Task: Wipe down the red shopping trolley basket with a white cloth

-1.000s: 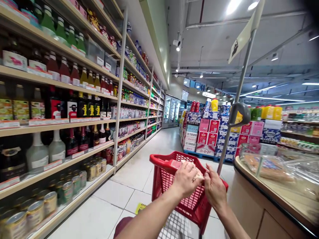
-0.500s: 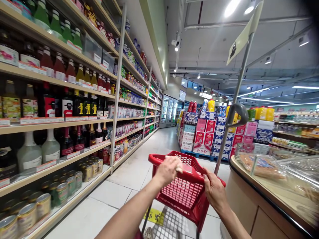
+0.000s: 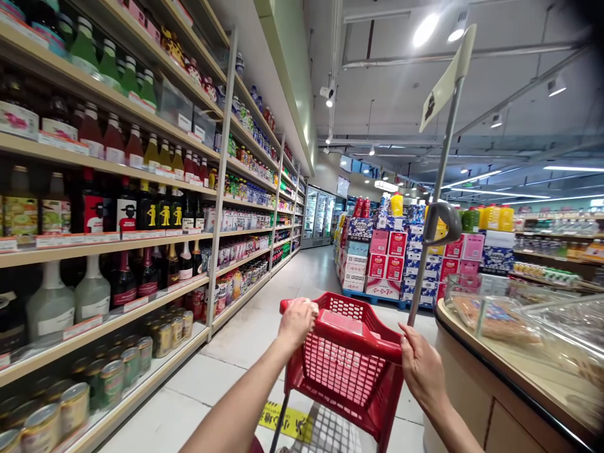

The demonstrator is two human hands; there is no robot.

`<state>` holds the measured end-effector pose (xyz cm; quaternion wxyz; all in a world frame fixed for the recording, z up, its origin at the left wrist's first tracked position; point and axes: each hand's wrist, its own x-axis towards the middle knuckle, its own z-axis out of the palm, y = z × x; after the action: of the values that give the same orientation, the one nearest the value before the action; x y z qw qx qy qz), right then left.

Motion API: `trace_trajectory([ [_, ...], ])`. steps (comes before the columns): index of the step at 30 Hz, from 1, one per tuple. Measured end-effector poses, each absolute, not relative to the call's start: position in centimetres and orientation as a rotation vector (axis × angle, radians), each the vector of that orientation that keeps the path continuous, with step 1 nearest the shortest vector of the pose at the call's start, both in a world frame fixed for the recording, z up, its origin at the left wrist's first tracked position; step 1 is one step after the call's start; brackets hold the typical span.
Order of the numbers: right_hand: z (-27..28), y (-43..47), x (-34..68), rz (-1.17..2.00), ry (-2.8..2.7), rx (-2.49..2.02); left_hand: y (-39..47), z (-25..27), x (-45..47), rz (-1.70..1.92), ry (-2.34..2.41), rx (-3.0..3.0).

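A red shopping cart [image 3: 346, 362] with a lattice basket stands in front of me on the floor tiles. My left hand [image 3: 297, 324] is closed over the left part of its handle bar [image 3: 356, 340], with a crumpled whitish tissue [image 3: 313, 308] pressed under the fingers against the bar. At the bar's right end is my right hand [image 3: 422, 365], its fingers wrapped about the corner and partly hidden behind it. A grey pole [image 3: 436, 170] with a curved grip and a small flag rises just beyond that hand.
Tall shelves [image 3: 113, 239] of bottles and cans line the left side. On the right runs a curved counter [image 3: 491, 358] with clear covers, near the cart. Stacked drink boxes [image 3: 387, 258] stand ahead on blue pallets. A yellow floor sticker [image 3: 287, 420] lies below the cart.
My left hand has slid leftward along the handle bar with the tissue, from near the middle to the left part. My right hand has shifted slightly right with the cart's corner.
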<state>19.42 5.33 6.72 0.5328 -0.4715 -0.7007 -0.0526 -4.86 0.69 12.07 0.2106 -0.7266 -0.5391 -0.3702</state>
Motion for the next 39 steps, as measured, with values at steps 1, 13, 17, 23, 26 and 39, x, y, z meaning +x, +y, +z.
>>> trace_trajectory([
  [1, 6.8, 5.3, 19.2, -0.135, -1.679, -1.124, 0.9, 12.2, -5.1, -1.034, -1.526, -1.996],
  [13, 7.0, 5.2, 18.9, -0.199, -1.686, -1.149, 1.3, 12.5, -4.1, -0.952, -1.514, -2.062],
  [17, 7.7, 5.1, 17.5, -0.2, -1.755, -1.093, 1.4, 11.7, -0.7, -0.937, -1.393, -2.138],
  [23, 8.0, 4.9, 17.8, -0.186, -1.752, -1.107, 1.6, 11.4, -2.7, -1.039, -1.452, -2.128],
  [26, 7.2, 5.2, 18.8, -0.162, -1.714, -1.175, 1.8, 11.7, -4.4, -1.102, -1.676, -1.957],
  [39, 8.3, 4.8, 17.8, -0.155, -1.734, -1.168, 1.3, 12.0, -5.7, -1.122, -1.63, -1.943],
])
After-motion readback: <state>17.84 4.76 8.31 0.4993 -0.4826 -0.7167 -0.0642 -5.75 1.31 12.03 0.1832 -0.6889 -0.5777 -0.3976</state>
